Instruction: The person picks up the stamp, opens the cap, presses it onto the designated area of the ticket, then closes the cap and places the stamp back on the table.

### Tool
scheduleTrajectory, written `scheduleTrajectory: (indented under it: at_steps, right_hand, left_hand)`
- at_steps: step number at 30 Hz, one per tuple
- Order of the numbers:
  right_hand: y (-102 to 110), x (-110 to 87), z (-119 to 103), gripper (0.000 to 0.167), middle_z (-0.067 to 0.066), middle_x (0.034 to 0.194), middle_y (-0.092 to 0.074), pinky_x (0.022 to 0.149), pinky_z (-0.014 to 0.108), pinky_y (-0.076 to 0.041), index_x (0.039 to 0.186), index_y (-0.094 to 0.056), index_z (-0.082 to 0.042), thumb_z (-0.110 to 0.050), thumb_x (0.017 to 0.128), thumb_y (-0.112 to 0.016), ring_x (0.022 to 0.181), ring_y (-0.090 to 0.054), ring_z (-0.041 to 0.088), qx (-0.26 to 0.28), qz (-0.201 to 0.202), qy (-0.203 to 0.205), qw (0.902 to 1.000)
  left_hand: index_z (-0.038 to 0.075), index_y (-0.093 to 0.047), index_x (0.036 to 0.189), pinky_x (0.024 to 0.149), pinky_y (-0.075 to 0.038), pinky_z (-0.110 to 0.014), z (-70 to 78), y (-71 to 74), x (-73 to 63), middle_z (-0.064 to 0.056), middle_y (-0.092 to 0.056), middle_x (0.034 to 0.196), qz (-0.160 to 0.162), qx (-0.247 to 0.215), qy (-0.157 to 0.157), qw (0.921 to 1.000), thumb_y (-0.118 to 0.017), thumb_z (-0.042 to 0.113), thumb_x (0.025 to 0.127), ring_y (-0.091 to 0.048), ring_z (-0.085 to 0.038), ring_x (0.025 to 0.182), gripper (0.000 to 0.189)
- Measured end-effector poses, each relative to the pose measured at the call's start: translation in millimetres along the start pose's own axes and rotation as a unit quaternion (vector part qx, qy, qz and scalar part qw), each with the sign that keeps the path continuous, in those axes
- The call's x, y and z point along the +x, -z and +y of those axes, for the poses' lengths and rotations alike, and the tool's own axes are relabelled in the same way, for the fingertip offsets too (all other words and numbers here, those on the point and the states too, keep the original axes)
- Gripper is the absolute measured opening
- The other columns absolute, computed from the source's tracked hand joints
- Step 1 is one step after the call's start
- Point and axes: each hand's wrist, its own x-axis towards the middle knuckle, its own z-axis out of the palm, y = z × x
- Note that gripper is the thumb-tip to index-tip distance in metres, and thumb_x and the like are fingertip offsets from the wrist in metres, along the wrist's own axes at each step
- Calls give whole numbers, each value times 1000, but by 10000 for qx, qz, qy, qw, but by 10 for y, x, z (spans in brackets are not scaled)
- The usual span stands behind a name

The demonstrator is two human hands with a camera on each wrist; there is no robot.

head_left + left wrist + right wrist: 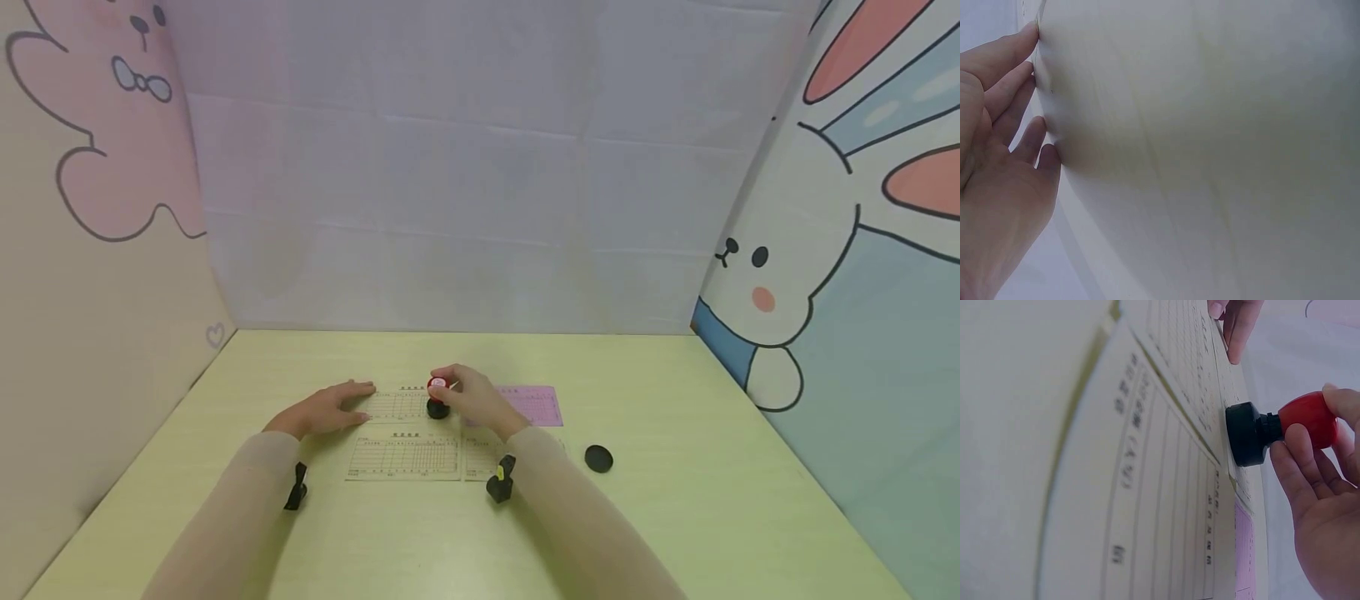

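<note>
My right hand [480, 402] grips the red knob of a round stamp [1310, 422] with a black base. The base meets the right part of the upper-left printed form [397, 407], overlapping it in the head view. In the right wrist view the fingers and thumb curl round the red knob [1319, 419]. My left hand [326, 410] rests at the left edge of that same form, fingers stretched out and holding nothing. The left wrist view shows its fingertips [1035, 128] touching the tabletop.
A second printed form [403, 458] lies nearer me, with another form [483, 458] beside it, partly under the right forearm. A pink form [532, 406] sits behind the right wrist. A round black lid [598, 458] lies to the right. A white curtain [465, 167] stands behind the table.
</note>
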Motion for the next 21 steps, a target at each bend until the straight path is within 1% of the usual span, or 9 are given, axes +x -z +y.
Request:
scheduleTrajectory:
  at_steps: [7, 11, 13, 15, 17, 21]
  right_hand:
    - [13, 23, 6, 46, -5, 111, -63, 71, 29, -51, 136, -60, -11, -39, 100, -63, 89, -62, 11, 11, 8, 37, 10000]
    - [39, 43, 0, 45, -5, 113, -63, 72, 29, -51, 135, -61, -13, -40, 99, -64, 89, -63, 11, 7, -59, 17, 10000]
    - [54, 51, -2, 46, -5, 114, -64, 72, 29, -52, 135, -61, -14, -41, 99, -64, 90, -63, 11, 0, -104, -24, 9999]
    - [67, 53, -7, 47, -6, 113, -64, 71, 30, -52, 136, -61, -14, -43, 99, -64, 90, -63, 11, -7, -147, -93, 9998]
    - [75, 51, -17, 49, -6, 113, -64, 69, 30, -52, 136, -61, -14, -44, 97, -65, 90, -63, 11, -8, -176, -147, 9997]
    - [74, 39, -27, 48, -7, 114, -63, 69, 29, -52, 134, -61, -15, -40, 95, -71, 90, -63, 12, -11, -196, -197, 9996]
  left_hand:
    - [0, -43, 150, 115, -10, -67, 4, 18, 2, -19, -32, 159, -1, 4, 14, 10000, -66, 23, 98, -13, -48, 147, 62]
    - [0, -42, 150, 115, -10, -67, -6, 26, 4, -20, -32, 159, -3, -50, -4, 10000, -67, 24, 97, -13, -48, 147, 64]
    - [1, -42, 150, 116, -9, -66, -7, 26, 8, -19, -32, 159, 2, -145, 38, 9999, -68, 23, 97, -12, -47, 148, 63]
    - [1, -42, 151, 116, -9, -66, -4, 23, 10, -19, -31, 159, -9, -143, 60, 9999, -67, 23, 97, -12, -46, 148, 63]
    - [1, -42, 151, 116, -9, -66, -6, 19, 13, -19, -31, 159, -14, -105, 88, 9999, -67, 23, 97, -12, -46, 148, 62]
    - [2, -42, 151, 116, -9, -65, -3, 11, 15, -18, -32, 159, -34, -44, 97, 9999, -66, 22, 98, -12, -46, 148, 62]
